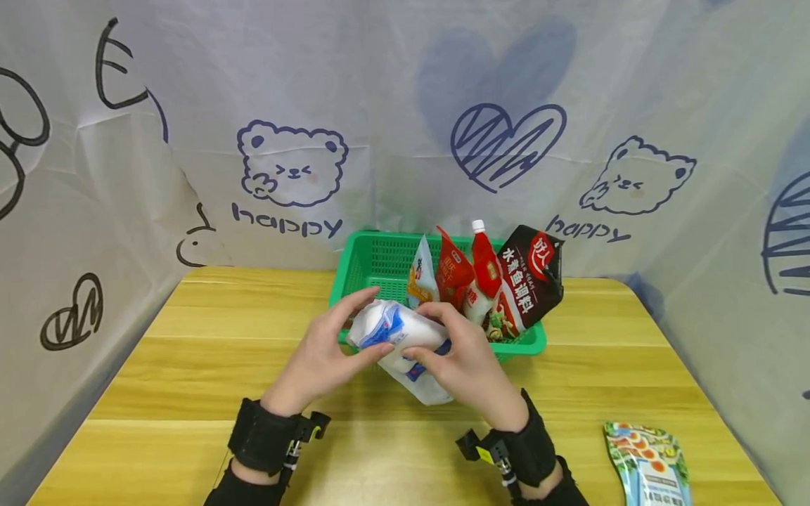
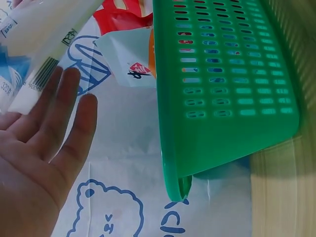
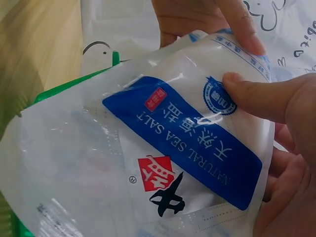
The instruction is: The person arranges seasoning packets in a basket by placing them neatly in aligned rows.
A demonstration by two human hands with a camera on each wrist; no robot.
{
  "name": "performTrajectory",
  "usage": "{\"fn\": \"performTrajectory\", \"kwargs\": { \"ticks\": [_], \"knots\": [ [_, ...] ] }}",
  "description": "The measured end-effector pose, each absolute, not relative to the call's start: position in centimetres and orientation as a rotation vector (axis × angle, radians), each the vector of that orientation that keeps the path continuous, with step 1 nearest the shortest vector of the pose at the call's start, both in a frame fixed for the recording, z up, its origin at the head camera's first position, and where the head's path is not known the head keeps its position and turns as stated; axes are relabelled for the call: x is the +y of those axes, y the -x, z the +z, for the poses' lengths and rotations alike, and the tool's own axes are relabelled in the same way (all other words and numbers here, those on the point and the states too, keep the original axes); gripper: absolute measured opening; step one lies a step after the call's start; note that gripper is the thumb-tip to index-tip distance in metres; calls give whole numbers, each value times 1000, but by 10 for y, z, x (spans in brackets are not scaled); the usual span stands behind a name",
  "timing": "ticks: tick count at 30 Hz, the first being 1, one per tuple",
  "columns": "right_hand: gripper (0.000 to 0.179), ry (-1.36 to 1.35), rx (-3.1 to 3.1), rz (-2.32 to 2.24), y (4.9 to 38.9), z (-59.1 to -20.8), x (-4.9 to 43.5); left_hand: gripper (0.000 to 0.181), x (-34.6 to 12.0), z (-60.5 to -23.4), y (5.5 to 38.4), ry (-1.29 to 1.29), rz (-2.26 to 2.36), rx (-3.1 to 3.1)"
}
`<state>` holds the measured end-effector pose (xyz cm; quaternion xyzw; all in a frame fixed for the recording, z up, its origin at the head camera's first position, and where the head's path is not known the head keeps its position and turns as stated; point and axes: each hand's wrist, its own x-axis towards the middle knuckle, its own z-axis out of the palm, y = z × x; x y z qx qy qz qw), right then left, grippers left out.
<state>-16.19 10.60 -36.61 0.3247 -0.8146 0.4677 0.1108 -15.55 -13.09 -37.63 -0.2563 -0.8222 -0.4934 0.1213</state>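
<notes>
A white and blue bag of sea salt is held above the front rim of a green basket. My left hand holds its left end, thumb in front and fingers behind. In the left wrist view, the fingers lie fairly straight against the bag's back. My right hand grips the other end, its thumb pressing the printed front in the right wrist view. The bag's loose, flat part hangs down beneath the hands, and its upper part looks rounded.
Inside the basket stand a light blue pouch, a red packet, a red pouch with a white cap and a black seasoning bag. A colourful pouch lies at the table's front right. Behind hangs a white printed cloth.
</notes>
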Motion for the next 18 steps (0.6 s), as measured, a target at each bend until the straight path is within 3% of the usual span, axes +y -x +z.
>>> {"fn": "performTrajectory", "kwargs": {
  "ticks": [18],
  "knots": [
    [52, -992, -2411, 1404, 165, -363, 112, 53, -123, -378, 154, 781, -1558, -2288]
  ]
}}
